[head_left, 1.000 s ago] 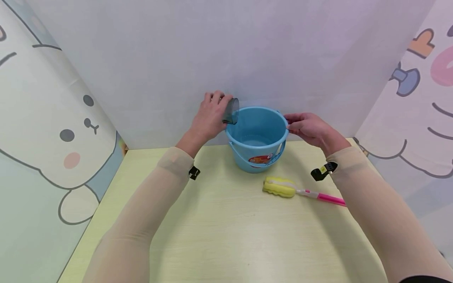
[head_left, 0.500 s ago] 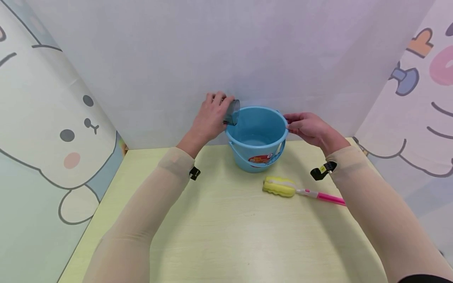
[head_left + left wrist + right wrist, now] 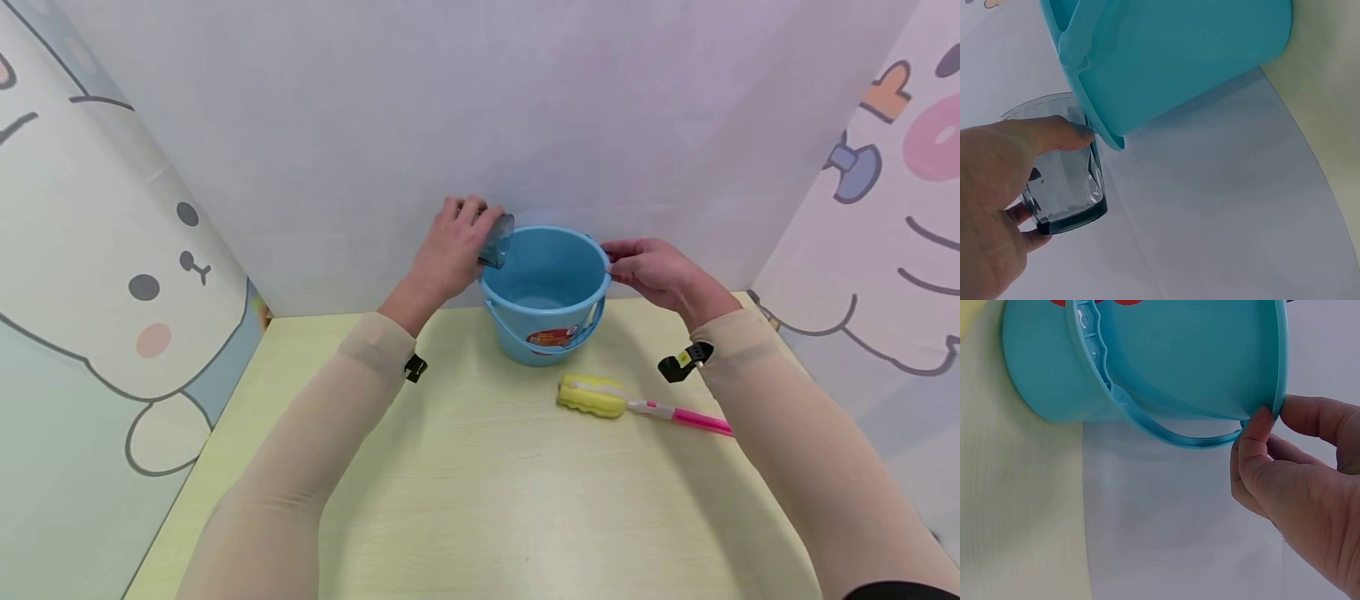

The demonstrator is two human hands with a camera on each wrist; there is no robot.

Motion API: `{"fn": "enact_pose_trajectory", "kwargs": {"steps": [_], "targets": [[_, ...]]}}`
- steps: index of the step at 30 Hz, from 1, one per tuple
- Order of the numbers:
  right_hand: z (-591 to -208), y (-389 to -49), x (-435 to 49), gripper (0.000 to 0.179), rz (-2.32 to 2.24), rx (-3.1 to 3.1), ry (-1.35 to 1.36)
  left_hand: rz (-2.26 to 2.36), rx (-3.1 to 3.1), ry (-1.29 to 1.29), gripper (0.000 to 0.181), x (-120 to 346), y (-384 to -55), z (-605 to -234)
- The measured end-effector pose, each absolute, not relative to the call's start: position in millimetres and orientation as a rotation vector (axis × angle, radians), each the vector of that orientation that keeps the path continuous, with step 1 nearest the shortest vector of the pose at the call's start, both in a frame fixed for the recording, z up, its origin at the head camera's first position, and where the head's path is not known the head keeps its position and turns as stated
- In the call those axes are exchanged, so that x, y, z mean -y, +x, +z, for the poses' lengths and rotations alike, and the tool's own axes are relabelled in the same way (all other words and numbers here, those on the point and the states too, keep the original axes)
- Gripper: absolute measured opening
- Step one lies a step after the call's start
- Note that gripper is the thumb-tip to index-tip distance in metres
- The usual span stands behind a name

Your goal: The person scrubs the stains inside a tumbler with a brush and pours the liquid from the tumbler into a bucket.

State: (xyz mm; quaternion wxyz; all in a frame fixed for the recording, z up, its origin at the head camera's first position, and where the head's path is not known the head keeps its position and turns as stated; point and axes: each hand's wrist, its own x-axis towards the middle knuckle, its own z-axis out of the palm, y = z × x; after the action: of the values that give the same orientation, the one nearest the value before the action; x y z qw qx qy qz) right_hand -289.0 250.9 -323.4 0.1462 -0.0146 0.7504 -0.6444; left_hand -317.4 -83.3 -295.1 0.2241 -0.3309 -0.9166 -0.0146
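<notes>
A clear grey-tinted drinking glass [image 3: 500,241] is tilted at the left rim of a blue bucket [image 3: 512,332], its mouth toward the bucket. My left hand [image 3: 450,248] grips the glass around its side. In the left wrist view, the thumb lies along the glass [image 3: 1066,178] close by the bucket's rim. On the opposite side, my right hand [image 3: 654,268] pinches the bucket's rim. The right wrist view has the thumb and fingers at that rim, near where the bucket handle [image 3: 1179,439] joins. The bucket stands upright with its handle hanging down in front.
A yellow sponge brush [image 3: 594,396] with a pink and white handle lies on the pale wooden table [image 3: 480,500], in front of the bucket. Part of its handle is hidden by my right sleeve. A plain white wall [image 3: 375,125] rises behind; cartoon-printed panels stand on both sides.
My left hand and the glass have shifted slightly right, and the glass tips a little further toward the bucket. The right hand, bucket and brush have stayed put.
</notes>
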Motion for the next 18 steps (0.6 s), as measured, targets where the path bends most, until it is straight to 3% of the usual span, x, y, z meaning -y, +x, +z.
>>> {"fn": "enact_pose_trajectory", "kwargs": {"steps": [18], "targets": [[-323.1,-287.4,-249.1,0.055,-1.843,-2.174,-0.042,0.087,2.426,-0.989,0.054,78.1,-312.8,-295.9]]}}
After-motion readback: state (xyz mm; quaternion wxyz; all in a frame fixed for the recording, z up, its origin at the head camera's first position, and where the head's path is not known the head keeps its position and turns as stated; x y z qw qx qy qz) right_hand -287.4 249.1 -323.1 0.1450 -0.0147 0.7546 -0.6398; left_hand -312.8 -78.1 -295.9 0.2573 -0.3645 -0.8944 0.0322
